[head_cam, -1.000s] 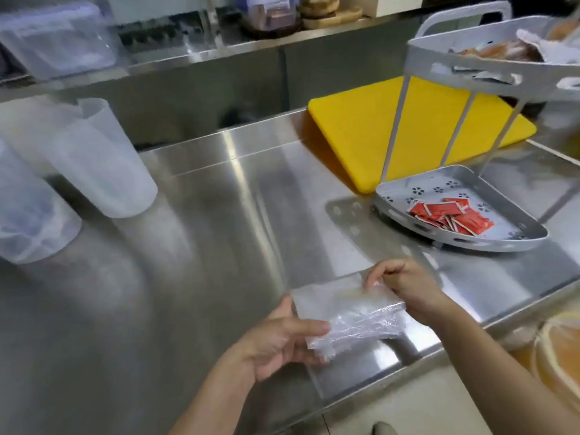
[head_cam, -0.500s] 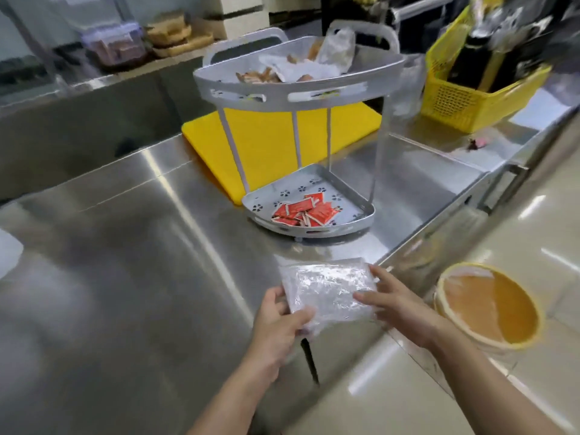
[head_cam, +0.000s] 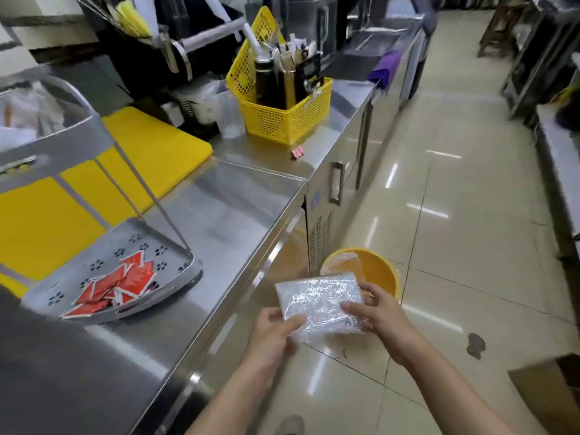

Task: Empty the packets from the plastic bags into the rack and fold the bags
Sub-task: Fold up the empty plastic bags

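A folded clear plastic bag (head_cam: pixel 317 301) is held flat between both hands, out past the counter's front edge and above the floor. My left hand (head_cam: pixel 272 332) pinches its near left corner. My right hand (head_cam: pixel 375 312) grips its right side with the thumb on top. The grey two-tier rack (head_cam: pixel 175 279) stands on the steel counter to the left. Several red packets (head_cam: pixel 116 285) lie in its lower tray. Its upper tray (head_cam: pixel 47 142) holds pale wrappers, partly cut off by the frame.
A yellow cutting board (head_cam: pixel 147 152) lies behind the rack. A yellow basket (head_cam: pixel 282 117) of bottles and tools stands further along the steel counter (head_cam: pixel 226 211), beside a pink clip (head_cam: pixel 296 152). An orange bucket (head_cam: pixel 373 271) lined with plastic sits on the tiled floor below the bag.
The view has swung right. Both hands have carried the folded bag off the counter, out over the floor near the orange bucket.
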Motion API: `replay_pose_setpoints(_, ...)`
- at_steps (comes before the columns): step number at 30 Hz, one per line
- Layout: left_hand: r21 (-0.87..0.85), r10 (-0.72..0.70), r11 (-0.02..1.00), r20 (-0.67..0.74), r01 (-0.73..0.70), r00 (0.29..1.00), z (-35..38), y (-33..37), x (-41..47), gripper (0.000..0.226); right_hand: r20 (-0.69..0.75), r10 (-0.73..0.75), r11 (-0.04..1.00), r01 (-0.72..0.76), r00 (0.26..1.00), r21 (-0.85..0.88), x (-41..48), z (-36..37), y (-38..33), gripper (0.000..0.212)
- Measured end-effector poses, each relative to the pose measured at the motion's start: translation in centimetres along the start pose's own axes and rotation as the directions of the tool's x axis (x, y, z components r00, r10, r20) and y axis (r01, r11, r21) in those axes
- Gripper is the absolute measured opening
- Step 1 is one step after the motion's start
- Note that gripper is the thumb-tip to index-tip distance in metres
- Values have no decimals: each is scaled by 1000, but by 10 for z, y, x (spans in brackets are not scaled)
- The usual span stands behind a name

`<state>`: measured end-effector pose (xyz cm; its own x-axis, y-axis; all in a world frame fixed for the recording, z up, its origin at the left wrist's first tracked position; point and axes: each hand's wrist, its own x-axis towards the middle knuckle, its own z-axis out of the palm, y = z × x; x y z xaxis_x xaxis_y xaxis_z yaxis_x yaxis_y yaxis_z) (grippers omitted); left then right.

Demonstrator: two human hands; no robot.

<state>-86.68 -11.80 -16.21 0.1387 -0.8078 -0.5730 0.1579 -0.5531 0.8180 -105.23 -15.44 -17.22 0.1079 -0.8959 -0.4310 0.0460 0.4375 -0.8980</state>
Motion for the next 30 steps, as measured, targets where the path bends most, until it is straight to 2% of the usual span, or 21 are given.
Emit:
replay_pose_setpoints(4,103,-132,987,79,123,988,30,3,45,27,-86,76,994,-69,993,83,34,-33,12,39)
replay_pose_setpoints(8,168,-239,961,115,218,964,60,1,106,32,-169,202,970,-174,965,168,81,-62,26,33)
replay_pose_setpoints(15,268,-211,941,-12,206,977,133,2,223,32,-383,407,909,-326,829,261,177,-107,49,24)
replay_pose_setpoints(18,355,-197,911,-68,208,978,159,-10,273,21,-406,485,868,-369,774,334,221,-122,66,27)
replay_pose_setpoints(21,441,-177,876,-87,197,980,176,-44,335,15,-359,580,801,-431,732,415,278,-138,107,26)
replay_pose_setpoints(23,573,-95,809,-94,132,991,184,-73,380,22,-310,664,723,-480,680,496,320,-143,145,29)
replay_pose_setpoints(25,725,24,688,-61,28,998,194,-100,424,22,-225,740,616,-505,634,604,362,-144,189,27)
replay_pose_setpoints(26,801,66,598,-22,-22,998,198,-117,446,22,-178,759,568,-505,626,650,382,-143,212,26)
replay_pose_setpoints(28,916,45,389,83,-94,996,207,-150,485,34,-146,775,514,-478,615,712,420,-141,256,26)
replay_pose_setpoints(30,969,-8,165,189,-185,982,212,-186,519,42,-217,771,540,-433,599,722,457,-142,302,26)
